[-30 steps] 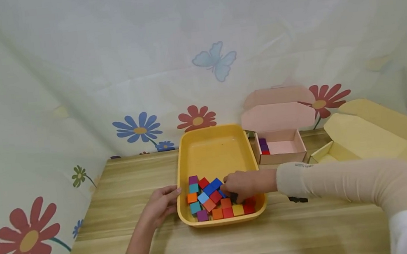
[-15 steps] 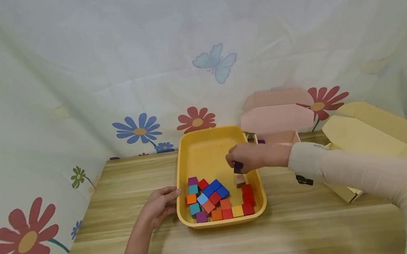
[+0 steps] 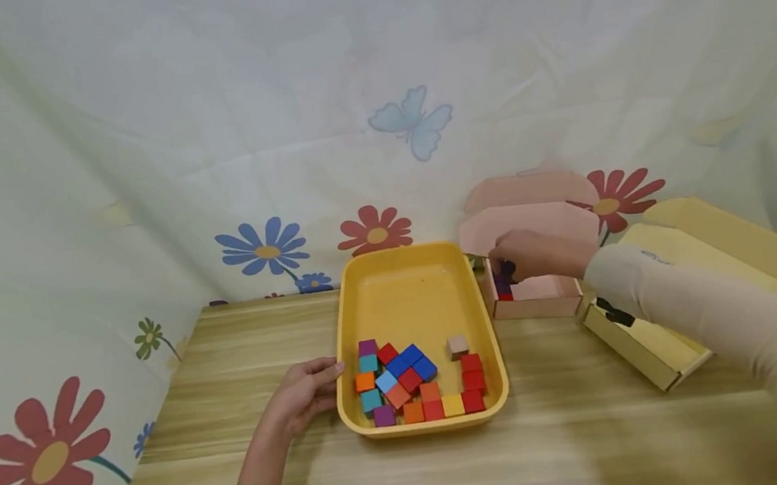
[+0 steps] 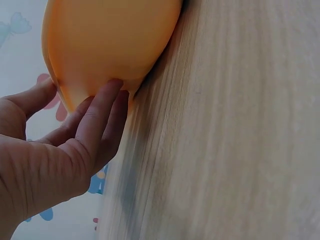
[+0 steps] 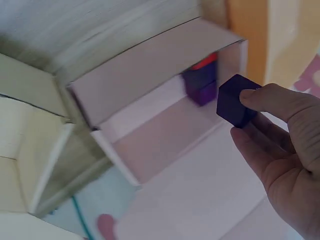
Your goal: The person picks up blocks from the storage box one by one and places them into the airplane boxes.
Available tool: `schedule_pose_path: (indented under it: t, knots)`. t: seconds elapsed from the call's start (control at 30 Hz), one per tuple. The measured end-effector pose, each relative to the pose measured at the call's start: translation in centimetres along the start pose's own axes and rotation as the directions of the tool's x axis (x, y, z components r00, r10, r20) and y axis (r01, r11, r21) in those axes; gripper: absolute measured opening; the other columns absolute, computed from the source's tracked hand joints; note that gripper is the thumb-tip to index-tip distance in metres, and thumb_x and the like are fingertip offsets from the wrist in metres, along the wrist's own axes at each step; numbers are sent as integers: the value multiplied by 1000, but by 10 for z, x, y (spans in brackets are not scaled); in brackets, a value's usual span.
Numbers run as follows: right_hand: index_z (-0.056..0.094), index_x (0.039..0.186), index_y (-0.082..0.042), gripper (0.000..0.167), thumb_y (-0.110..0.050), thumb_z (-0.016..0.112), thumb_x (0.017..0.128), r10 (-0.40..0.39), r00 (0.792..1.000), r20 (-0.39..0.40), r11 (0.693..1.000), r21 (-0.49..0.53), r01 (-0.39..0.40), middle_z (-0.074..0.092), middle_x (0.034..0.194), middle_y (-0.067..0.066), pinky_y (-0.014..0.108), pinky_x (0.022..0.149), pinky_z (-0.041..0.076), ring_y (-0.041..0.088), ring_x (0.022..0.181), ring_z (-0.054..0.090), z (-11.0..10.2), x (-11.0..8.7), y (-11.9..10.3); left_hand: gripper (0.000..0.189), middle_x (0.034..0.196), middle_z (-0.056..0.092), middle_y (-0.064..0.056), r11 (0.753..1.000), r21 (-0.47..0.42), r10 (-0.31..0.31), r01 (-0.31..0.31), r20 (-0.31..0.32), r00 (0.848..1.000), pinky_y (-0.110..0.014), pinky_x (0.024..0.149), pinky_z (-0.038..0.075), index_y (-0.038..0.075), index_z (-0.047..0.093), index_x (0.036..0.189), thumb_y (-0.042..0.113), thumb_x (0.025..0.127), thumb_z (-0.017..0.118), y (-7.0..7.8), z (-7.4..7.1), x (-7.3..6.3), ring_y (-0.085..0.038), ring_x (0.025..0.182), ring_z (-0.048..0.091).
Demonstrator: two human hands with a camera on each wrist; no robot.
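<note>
My right hand (image 3: 530, 251) is over the left end of a small open pink box (image 3: 538, 308). Between thumb and fingers it pinches a dark purple-blue cube block (image 5: 233, 102), held just above the box. Inside the box's corner stand several dark purple blocks (image 5: 204, 93) with a red block (image 5: 206, 61). My left hand (image 3: 300, 398) rests against the left side of a yellow tray (image 3: 405, 292), its thumb at the rim and its fairly straight fingers touching the outer wall. Coloured cubes, such as a blue block (image 3: 411, 354), lie in the tray's near half.
An open yellow box (image 3: 627, 344) stands at an angle on the right, partly hidden beneath my right forearm. A plain wooden block (image 3: 457, 347) lies apart in the tray. A patterned curtain (image 3: 275, 112) hangs behind the wooden table (image 3: 275, 317).
My right hand picked the dark block out of the tray's blocks and carried it up and right to the pink box. My left hand stayed at the tray.
</note>
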State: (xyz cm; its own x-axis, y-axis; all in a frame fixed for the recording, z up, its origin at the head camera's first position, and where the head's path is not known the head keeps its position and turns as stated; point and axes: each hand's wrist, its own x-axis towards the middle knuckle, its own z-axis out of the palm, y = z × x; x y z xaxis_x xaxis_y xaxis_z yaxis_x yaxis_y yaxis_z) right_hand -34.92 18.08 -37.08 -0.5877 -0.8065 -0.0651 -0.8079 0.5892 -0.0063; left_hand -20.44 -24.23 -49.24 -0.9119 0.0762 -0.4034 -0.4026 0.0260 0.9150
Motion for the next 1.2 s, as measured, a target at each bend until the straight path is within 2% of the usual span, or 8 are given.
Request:
schedule_pose_path:
  t: [0.07,0.23,0.4,0.5,0.6,0.83,1.13,1.2]
  knots:
    - [74,84,-13,13,-2,80,83,19,1000,19,1000,12,-20,63,71,-2,31,68,51,15,69,52,8,-3,8,52,128,64,-24,1000,3,-8,7,10,1000,-45,87,60,-8,50,140,24,102,65,0,-1,0,-28,103,69]
    - [74,84,-14,13,-2,80,85,65,993,103,992,101,-75,62,71,-2,29,68,53,14,67,53,19,2,23,51,128,63,-24,1000,-3,0,0,-4,1000,-45,87,60,-7,52,139,24,101,66,2,-4,2,-28,103,69]
    - [76,92,-13,12,-5,81,86,97,964,247,972,182,-145,71,84,-1,32,77,59,14,74,59,26,8,35,51,126,64,-23,1000,-4,-6,6,1,1000,-44,87,60,-7,52,139,25,101,66,1,-4,3,-28,101,69]
    - [76,94,-12,15,-3,82,84,82,957,279,965,217,-146,72,87,-1,33,78,60,13,77,60,34,8,39,53,125,65,-22,1000,-1,-14,14,8,1000,-44,87,60,-7,52,139,26,101,67,-2,-3,3,-27,100,69]
    - [73,92,-11,17,-3,84,82,52,964,261,961,249,-119,70,84,0,32,76,59,12,76,59,42,9,40,54,125,65,-22,1000,0,-14,14,8,1000,-44,87,60,-7,52,139,27,100,67,-5,-3,1,-28,101,69]
    - [65,92,-10,27,-6,87,79,70,968,242,952,272,-137,64,79,-1,29,68,54,13,72,55,57,11,41,57,130,62,-24,1000,0,-6,6,34,999,-45,89,59,-8,50,141,27,100,68,-4,-5,1,-29,105,69]
    - [70,85,-8,16,-5,85,81,131,962,238,924,322,-205,65,79,-1,31,72,54,14,74,56,64,13,48,58,130,61,-25,1000,-6,-4,4,37,999,-44,89,59,-9,47,143,26,101,66,-2,-7,0,-27,104,69]
    - [70,83,-7,17,-5,86,79,138,965,223,929,307,-204,65,78,-1,31,71,53,13,73,55,64,13,49,58,130,62,-25,1000,-11,2,-1,45,999,-43,89,59,-10,47,143,25,101,67,-2,-6,1,-27,104,69]
